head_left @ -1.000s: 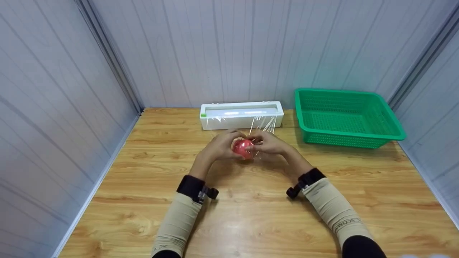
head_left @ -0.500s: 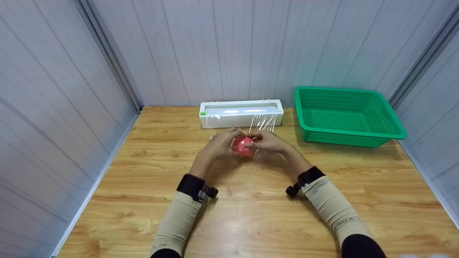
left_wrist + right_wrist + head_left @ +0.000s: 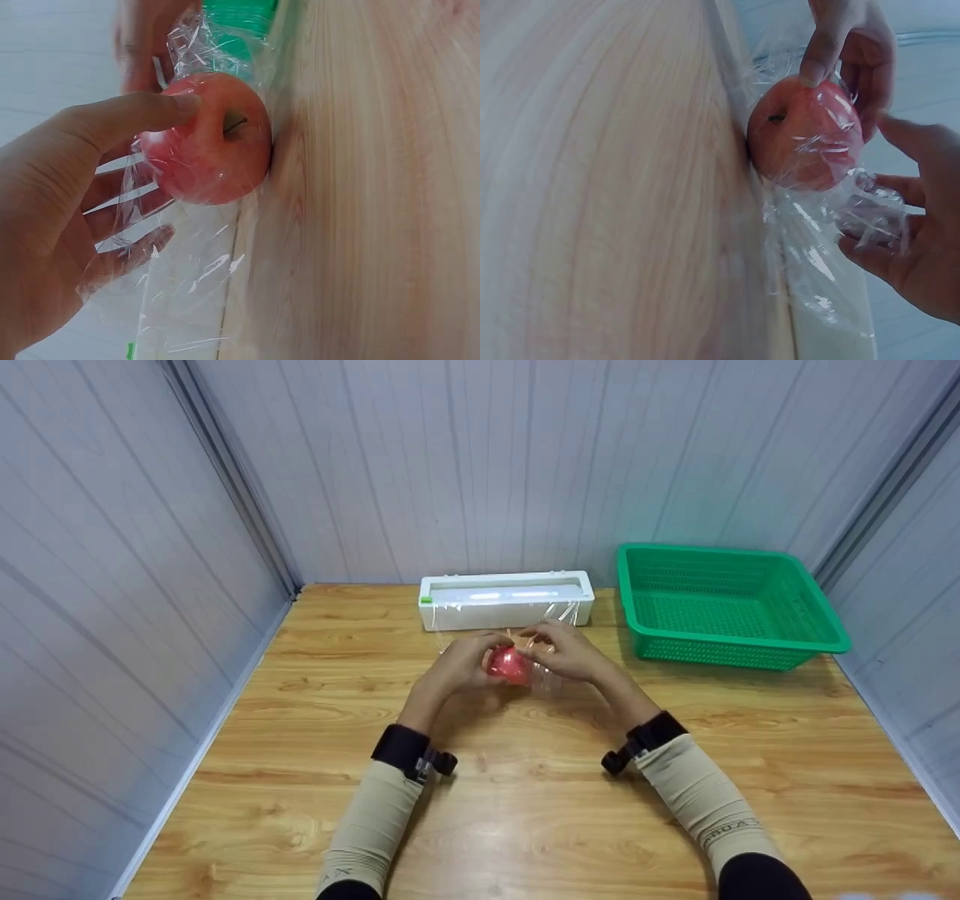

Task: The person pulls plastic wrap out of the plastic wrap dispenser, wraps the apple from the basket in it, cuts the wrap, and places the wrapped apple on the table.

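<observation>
A red apple [image 3: 217,142], its stem hollow showing, is partly covered by clear cling film [image 3: 810,232]. My left hand [image 3: 459,666] grips the apple, thumb on one side and fingers on the other, through some of the film. To its right is my right hand [image 3: 570,654], its thumb tip close to the apple. In the right wrist view, the right fingers [image 3: 870,255] lie spread from the thumb with crumpled film over them. The film stretches back to a white cling film dispenser [image 3: 506,617] behind the hands.
A green plastic basket [image 3: 720,649] stands at the back right, beside the dispenser. Pale panel walls [image 3: 525,472] enclose the wooden table [image 3: 480,825] at the back and sides. Black camera straps sit on both wrists.
My right fingers have lifted and spread away from the apple, drawing the film slightly right. The left hand keeps its grip on the apple in about the same place.
</observation>
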The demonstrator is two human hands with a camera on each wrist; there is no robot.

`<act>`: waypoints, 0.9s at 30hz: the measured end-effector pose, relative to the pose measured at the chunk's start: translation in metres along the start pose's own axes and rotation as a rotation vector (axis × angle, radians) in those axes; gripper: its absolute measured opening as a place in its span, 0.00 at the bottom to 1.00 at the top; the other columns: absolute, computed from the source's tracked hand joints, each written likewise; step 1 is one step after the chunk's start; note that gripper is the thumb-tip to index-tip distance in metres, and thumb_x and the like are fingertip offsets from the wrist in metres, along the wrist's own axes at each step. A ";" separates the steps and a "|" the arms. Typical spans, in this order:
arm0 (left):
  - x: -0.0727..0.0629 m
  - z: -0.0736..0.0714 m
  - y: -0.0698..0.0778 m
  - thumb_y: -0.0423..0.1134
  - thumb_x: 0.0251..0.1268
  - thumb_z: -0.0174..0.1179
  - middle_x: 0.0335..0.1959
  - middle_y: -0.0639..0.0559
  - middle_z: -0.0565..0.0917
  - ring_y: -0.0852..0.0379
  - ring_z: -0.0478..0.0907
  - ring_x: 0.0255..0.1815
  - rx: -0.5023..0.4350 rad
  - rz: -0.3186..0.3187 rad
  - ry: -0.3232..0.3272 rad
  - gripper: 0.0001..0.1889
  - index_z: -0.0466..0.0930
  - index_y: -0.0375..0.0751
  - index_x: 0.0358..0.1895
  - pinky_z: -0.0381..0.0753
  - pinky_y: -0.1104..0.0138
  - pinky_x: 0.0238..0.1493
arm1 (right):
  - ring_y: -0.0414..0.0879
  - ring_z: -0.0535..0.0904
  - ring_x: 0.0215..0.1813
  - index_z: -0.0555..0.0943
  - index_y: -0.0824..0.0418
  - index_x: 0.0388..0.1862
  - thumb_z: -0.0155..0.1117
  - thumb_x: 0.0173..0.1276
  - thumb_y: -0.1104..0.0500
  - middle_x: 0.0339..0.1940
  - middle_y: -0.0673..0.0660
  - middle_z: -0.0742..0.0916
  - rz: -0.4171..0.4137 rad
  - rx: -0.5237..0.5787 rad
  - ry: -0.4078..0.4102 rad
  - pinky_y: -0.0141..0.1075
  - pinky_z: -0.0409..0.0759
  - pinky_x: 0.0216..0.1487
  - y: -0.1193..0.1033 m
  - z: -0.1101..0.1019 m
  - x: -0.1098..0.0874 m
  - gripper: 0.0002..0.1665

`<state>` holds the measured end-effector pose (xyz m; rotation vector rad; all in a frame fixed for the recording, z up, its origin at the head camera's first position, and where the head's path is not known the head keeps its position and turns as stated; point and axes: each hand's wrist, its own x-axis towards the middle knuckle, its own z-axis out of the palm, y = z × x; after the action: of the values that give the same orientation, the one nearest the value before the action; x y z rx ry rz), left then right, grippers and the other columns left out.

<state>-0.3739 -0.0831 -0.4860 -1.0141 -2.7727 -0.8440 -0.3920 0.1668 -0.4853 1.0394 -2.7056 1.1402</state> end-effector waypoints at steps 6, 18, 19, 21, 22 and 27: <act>0.001 0.001 -0.005 0.36 0.54 0.81 0.61 0.47 0.86 0.49 0.82 0.62 -0.037 0.011 0.001 0.35 0.80 0.41 0.67 0.80 0.60 0.67 | 0.61 0.81 0.59 0.83 0.66 0.60 0.72 0.75 0.49 0.56 0.64 0.85 -0.075 -0.125 0.065 0.54 0.81 0.62 -0.014 -0.005 -0.003 0.25; 0.006 -0.001 -0.013 0.37 0.56 0.81 0.62 0.48 0.85 0.52 0.81 0.63 -0.169 -0.016 0.001 0.33 0.81 0.41 0.67 0.78 0.59 0.69 | 0.60 0.80 0.61 0.80 0.63 0.63 0.83 0.62 0.48 0.58 0.64 0.82 -0.146 -0.165 0.006 0.51 0.80 0.64 -0.016 -0.003 -0.005 0.36; 0.007 -0.001 -0.014 0.37 0.55 0.81 0.62 0.48 0.85 0.52 0.81 0.63 -0.174 -0.018 -0.001 0.33 0.81 0.40 0.67 0.78 0.59 0.69 | 0.61 0.80 0.62 0.79 0.63 0.64 0.83 0.62 0.49 0.58 0.65 0.82 -0.154 -0.169 0.005 0.51 0.80 0.65 -0.016 -0.003 -0.004 0.37; 0.009 -0.001 -0.015 0.38 0.55 0.81 0.62 0.48 0.86 0.51 0.81 0.62 -0.180 -0.025 -0.008 0.34 0.81 0.40 0.67 0.79 0.58 0.68 | 0.61 0.80 0.63 0.79 0.63 0.64 0.85 0.60 0.49 0.59 0.64 0.82 -0.162 -0.179 0.002 0.51 0.80 0.66 -0.015 -0.001 -0.004 0.38; 0.010 -0.002 -0.016 0.38 0.55 0.81 0.61 0.47 0.86 0.51 0.81 0.62 -0.186 -0.031 -0.011 0.34 0.82 0.40 0.67 0.79 0.58 0.68 | 0.60 0.79 0.63 0.79 0.63 0.65 0.85 0.60 0.49 0.60 0.63 0.82 -0.165 -0.189 0.000 0.51 0.80 0.66 -0.015 0.000 -0.004 0.39; 0.014 -0.004 -0.021 0.38 0.56 0.81 0.60 0.47 0.86 0.49 0.81 0.60 -0.250 -0.080 -0.027 0.33 0.82 0.40 0.67 0.80 0.51 0.67 | 0.54 0.78 0.66 0.80 0.59 0.65 0.85 0.59 0.50 0.63 0.58 0.81 -0.179 -0.221 0.004 0.49 0.79 0.69 -0.014 0.004 -0.004 0.38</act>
<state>-0.3976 -0.0901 -0.4893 -0.9580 -2.7973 -1.2218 -0.3803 0.1596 -0.4804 1.2105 -2.5965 0.7932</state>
